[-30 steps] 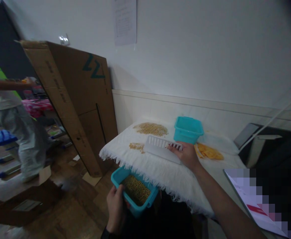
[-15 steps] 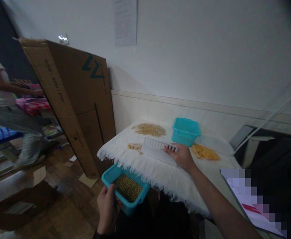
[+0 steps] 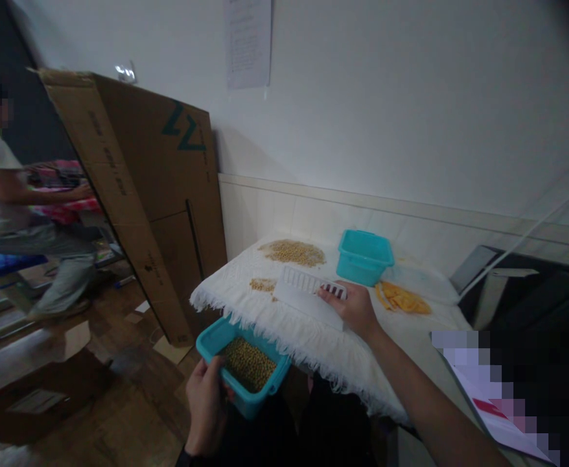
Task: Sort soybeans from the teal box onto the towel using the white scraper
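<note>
My left hand [image 3: 207, 403] grips the near-left rim of a teal plastic tub [image 3: 255, 407], held tilted just below the table's fringed front edge. Yellowish beans [image 3: 248, 363], like soybeans, lie inside it. My right hand [image 3: 355, 309] is closed on the slotted upper edge of a white plastic scraper [image 3: 308, 301], which rests against the white cloth [image 3: 236, 288]. Just left of the scraper is a small patch of beans [image 3: 262, 285]. Behind it spreads a larger bean pile [image 3: 294, 253].
Another teal tub [image 3: 365, 259] stands at the back of the table, beside a crumpled yellow cloth [image 3: 404, 298]. A tall cardboard box [image 3: 168, 214] leans at the left. Beyond it a person [image 3: 2, 188] sits near a pink checked cloth. A dark monitor-like panel stands at right.
The scraper has tilted and shifted slightly, while my right hand keeps its hold. The tub in my left hand has barely moved. The person at left shows further into view.
</note>
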Tool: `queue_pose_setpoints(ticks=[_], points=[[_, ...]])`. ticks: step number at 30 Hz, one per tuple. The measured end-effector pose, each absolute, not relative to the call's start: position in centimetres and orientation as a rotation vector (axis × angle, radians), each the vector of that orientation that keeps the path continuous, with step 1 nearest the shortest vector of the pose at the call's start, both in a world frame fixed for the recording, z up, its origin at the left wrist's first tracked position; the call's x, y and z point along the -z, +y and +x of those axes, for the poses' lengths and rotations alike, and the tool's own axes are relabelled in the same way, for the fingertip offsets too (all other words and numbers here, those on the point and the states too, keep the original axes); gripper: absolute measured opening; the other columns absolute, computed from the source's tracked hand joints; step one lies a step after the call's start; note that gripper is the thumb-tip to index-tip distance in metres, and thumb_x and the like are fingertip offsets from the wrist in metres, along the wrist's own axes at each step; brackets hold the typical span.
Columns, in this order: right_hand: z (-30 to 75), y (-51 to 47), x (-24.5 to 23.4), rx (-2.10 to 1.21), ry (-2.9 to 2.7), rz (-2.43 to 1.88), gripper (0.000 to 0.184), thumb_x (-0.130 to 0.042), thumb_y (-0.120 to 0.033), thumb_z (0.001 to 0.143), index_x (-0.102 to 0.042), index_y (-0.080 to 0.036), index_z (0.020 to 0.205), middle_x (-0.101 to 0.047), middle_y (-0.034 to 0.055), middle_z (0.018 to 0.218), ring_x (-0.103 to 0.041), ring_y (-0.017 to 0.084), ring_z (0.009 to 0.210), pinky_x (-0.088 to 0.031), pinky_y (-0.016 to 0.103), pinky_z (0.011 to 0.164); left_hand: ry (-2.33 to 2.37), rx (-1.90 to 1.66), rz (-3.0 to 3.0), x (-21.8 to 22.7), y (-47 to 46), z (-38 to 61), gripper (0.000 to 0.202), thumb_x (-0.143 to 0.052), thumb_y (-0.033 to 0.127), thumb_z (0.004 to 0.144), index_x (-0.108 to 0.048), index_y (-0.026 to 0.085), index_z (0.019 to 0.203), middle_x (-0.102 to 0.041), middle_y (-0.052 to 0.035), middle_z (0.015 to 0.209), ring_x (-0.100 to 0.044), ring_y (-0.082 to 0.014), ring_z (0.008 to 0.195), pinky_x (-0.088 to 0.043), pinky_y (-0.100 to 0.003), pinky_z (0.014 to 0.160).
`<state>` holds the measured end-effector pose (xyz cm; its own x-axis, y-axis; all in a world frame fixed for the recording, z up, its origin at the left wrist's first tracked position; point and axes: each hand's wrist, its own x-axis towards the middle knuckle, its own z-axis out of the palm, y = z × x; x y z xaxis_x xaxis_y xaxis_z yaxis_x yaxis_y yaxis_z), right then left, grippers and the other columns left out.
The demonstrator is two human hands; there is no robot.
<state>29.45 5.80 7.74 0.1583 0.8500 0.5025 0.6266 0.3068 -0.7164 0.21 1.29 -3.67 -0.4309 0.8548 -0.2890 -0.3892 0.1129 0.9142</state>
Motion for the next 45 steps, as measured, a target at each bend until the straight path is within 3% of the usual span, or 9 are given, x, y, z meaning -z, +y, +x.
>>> queue_pose_setpoints(ticks=[24, 31, 35, 40, 45], points=[[29.0, 5.5, -7.9, -0.301, -1.581, -1.377, 0.046, -0.069, -0.058, 0.08, -0.064, -0.019, 0.059, -0.054, -0.0003, 0.052, -0.045, 0.014, 0.052, -0.032, 0.026, 0.048, 1.352, -1.559, 0.509, 2.9, 1.2, 0.5, 0.029, -0.077, 0.041, 0.057, -0.055, 0.023, 0.058, -0.046, 0.0081, 0.034, -0.039, -0.0116, 0.027, -0.03, -0.023, 0.03], [28.5, 5.5, -8.1, -0.307, -1.592, -1.349, 0.039, -0.07, -0.052, 0.079, -0.068, -0.018, 0.061, -0.056, -0.0003, 0.051, -0.046, 0.014, 0.049, -0.034, 0.026, 0.047, 1.35, -1.538, 0.491, 2.7, 1.2, 0.4, 0.027, -0.076, 0.04, 0.056, -0.055, 0.023, 0.059, -0.045, 0.0089, 0.034, -0.039, -0.0118, 0.027, -0.03, -0.024, 0.03], [27.7, 5.1, -8.2, -0.243, -1.645, -1.332, 0.034, -0.07, -0.047, 0.083, -0.071, -0.019, 0.064, -0.061, 0.0006, 0.052, -0.052, 0.015, 0.047, -0.038, 0.026, 0.047, 1.336, -1.546, 0.488, 2.8, 1.2, 0.3, 0.027, -0.076, 0.04, 0.057, -0.056, 0.023, 0.062, -0.045, 0.0097, 0.035, -0.038, -0.0109, 0.027, -0.03, -0.023, 0.03], [26.0, 3.3, -7.8, -0.106, -1.821, -1.207, 0.024, -0.064, -0.035, 0.093, -0.081, -0.02, 0.088, -0.079, 0.0063, 0.076, -0.072, 0.021, 0.061, -0.052, 0.028, 0.058, 1.297, -1.546, 0.501, 1.9, 1.2, 0.4, 0.03, -0.079, 0.041, 0.055, -0.056, 0.023, 0.062, -0.047, 0.0086, 0.034, -0.041, -0.0119, 0.027, -0.031, -0.023, 0.03], [24.1, 1.6, -7.0, 0.074, -1.924, -1.032, 0.024, -0.059, -0.027, 0.098, -0.082, -0.02, 0.096, -0.083, 0.0086, 0.087, -0.079, 0.022, 0.072, -0.06, 0.028, 0.067, 1.274, -1.513, 0.534, 1.0, 1.1, 0.5, 0.032, -0.079, 0.044, 0.055, -0.057, 0.023, 0.064, -0.048, 0.0073, 0.033, -0.043, -0.0136, 0.026, -0.032, -0.024, 0.031]])
